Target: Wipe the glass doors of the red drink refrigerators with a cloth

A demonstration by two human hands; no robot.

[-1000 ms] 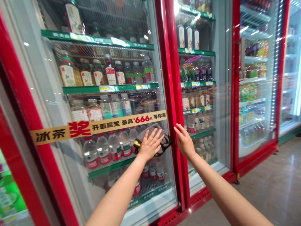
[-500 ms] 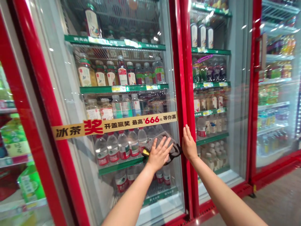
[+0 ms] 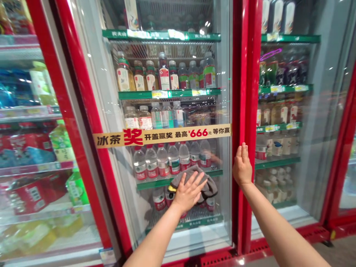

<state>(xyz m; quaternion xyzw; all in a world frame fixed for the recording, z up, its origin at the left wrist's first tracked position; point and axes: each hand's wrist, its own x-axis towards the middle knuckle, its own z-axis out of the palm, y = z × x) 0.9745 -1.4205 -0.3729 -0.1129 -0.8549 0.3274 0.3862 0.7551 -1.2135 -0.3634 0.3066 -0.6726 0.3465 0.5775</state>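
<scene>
My left hand [image 3: 190,190] lies flat with its fingers spread on a grey cloth [image 3: 209,185], pressing it against the glass door [image 3: 226,207] of a drinks fridge. The cloth has dark edging and a bit of yellow at its left side. Behind the glass, just above the hand, stands a row of clear water bottles [image 3: 162,161] with red labels. My right hand [image 3: 242,165] rests on the red door frame [image 3: 244,92], fingers straight and close together, pointing up. Its thumb is hidden.
A yellow banner [image 3: 164,136] with printed characters crosses the glass above the left hand. Green-edged shelves [image 3: 169,94] hold several bottles. A second fridge door [image 3: 314,111] stands at the right. Another red-framed fridge [image 3: 69,129] with drinks is at the left.
The camera view has turned left, so the fridge appears further right. My left hand and the cloth have slid down the glass, away from the banner. My right hand stays on the frame.
</scene>
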